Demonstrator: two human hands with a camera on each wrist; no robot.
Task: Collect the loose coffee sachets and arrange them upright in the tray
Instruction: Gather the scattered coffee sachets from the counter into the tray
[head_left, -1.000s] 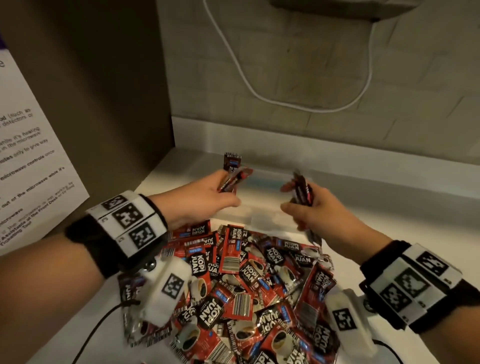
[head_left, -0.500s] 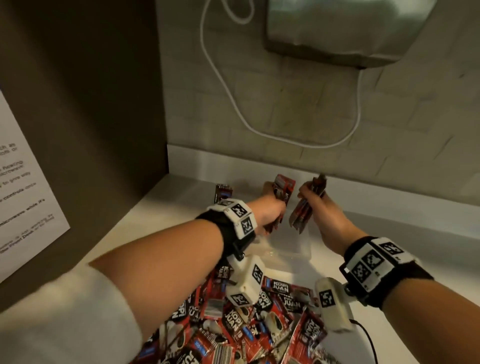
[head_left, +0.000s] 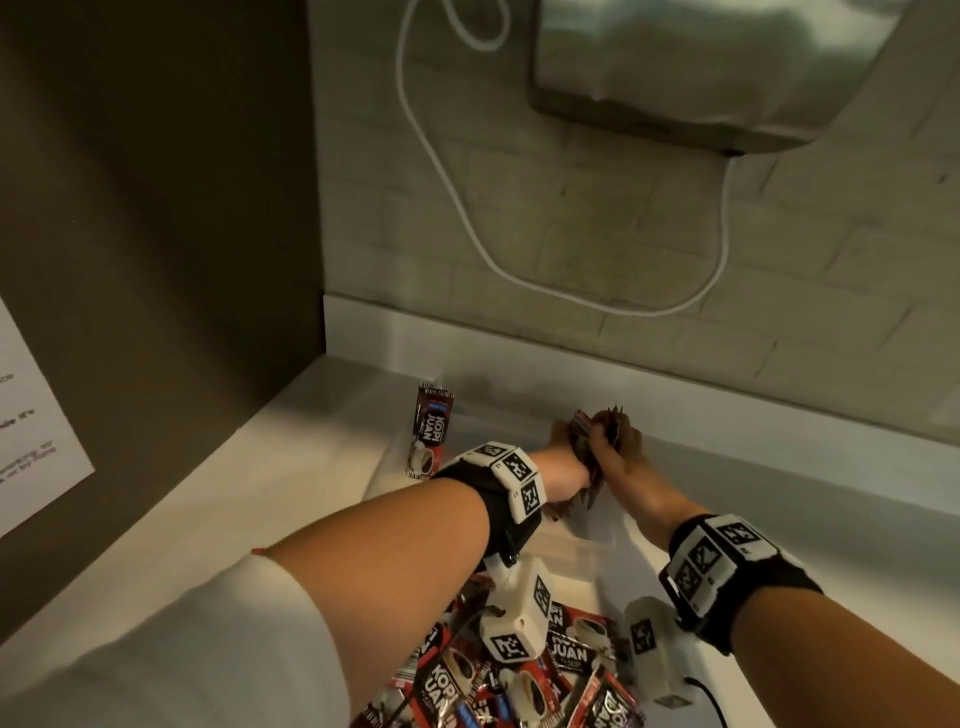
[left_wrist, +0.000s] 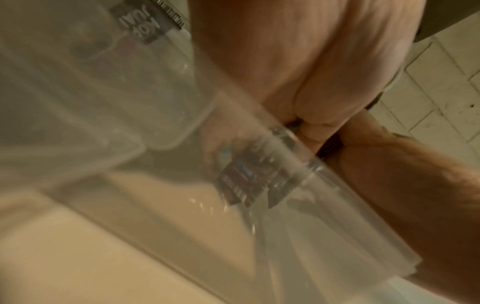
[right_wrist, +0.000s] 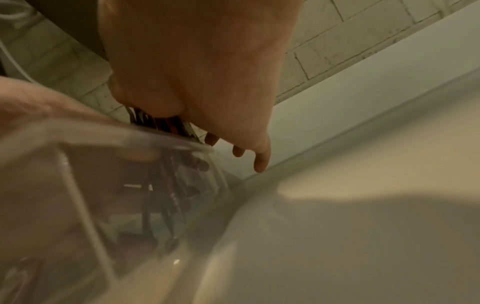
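Note:
Both hands meet over the far end of a clear plastic tray (head_left: 584, 545) and hold one bunch of red and black coffee sachets (head_left: 597, 431) on edge between them. My left hand (head_left: 563, 447) grips the bunch from the left and my right hand (head_left: 621, 452) from the right. The left wrist view shows the sachets' lower ends (left_wrist: 246, 183) through the tray wall (left_wrist: 130, 123). In the right wrist view the bunch (right_wrist: 161, 123) dips below the tray rim (right_wrist: 103, 131). One sachet (head_left: 430, 431) stands upright at the tray's left end. A loose pile of sachets (head_left: 519, 675) lies nearest me.
The white counter (head_left: 249, 499) ends at a tiled wall behind and a dark panel (head_left: 156, 208) on the left. A metal wall unit (head_left: 727, 67) with a white cable (head_left: 467, 223) hangs above. A printed sheet (head_left: 31, 431) is stuck at the far left.
Both hands moved away from the pile toward the wall, brought their two bunches of sachets together and lowered them into the far end of the tray.

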